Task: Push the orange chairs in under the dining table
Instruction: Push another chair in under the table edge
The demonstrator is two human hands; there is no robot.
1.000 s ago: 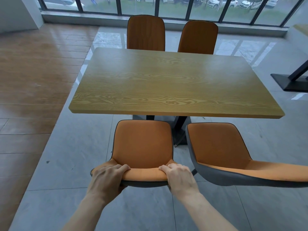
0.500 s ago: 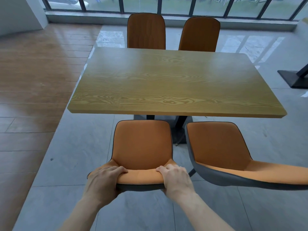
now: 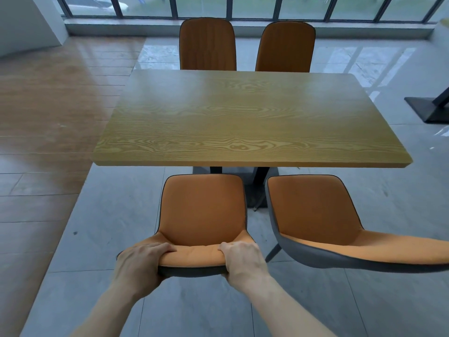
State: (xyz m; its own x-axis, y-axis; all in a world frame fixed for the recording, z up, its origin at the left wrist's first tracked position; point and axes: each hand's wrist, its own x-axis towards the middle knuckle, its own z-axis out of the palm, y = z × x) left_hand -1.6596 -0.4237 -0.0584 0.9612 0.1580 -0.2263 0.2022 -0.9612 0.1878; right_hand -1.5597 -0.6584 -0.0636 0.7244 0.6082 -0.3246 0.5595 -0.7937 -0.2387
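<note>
A wooden dining table (image 3: pixel 238 117) stands in front of me on a black base. On its near side are two orange chairs with grey shells. I grip the top of the backrest of the near left chair (image 3: pixel 202 210) with both hands: my left hand (image 3: pixel 139 262) at its left corner, my right hand (image 3: pixel 243 260) at its right corner. The front edge of its seat lies just at the table's near edge. The near right chair (image 3: pixel 313 210) stands beside it, turned slightly, nobody touching it. Two more orange chairs (image 3: pixel 207 43) (image 3: pixel 286 46) stand at the far side.
Grey tiled floor (image 3: pixel 104 215) surrounds the table, with wood flooring (image 3: pixel 48 93) to the left. A black base of another table (image 3: pixel 430 108) lies at the right edge. Tall windows (image 3: pixel 243 6) run along the back wall.
The left chair has slid a little forward toward the table, and my view has moved closer with it. Both hands keep the same grip on the backrest.
</note>
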